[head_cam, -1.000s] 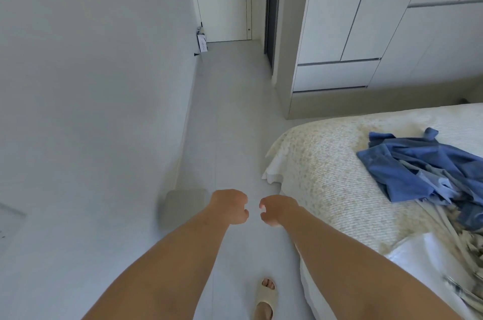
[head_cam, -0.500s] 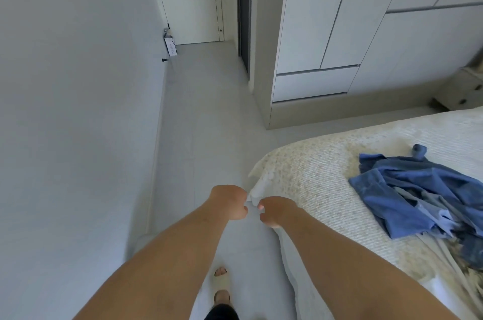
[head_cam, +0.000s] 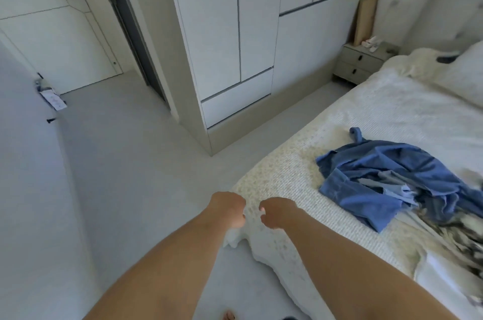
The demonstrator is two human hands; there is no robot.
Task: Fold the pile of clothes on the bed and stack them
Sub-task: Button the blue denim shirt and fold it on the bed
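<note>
A cream bedspread (head_cam: 292,175) of coarse, nubbly woven cloth covers the bed, its surface matt and finely ribbed; a crumpled blue garment (head_cam: 386,178) of soft, matt cotton-like cloth lies on it, beside a patterned grey-and-white fabric (head_cam: 454,236) too blurred to judge. The wardrobe doors (head_cam: 217,32) are smooth, matt white panels; the floor (head_cam: 125,162) is a pale, even, low-sheen surface. A small bedside cabinet (head_cam: 358,63) has a dull painted finish with dark pulls, and a bare light-wood board (head_cam: 366,18) leans above it
</note>
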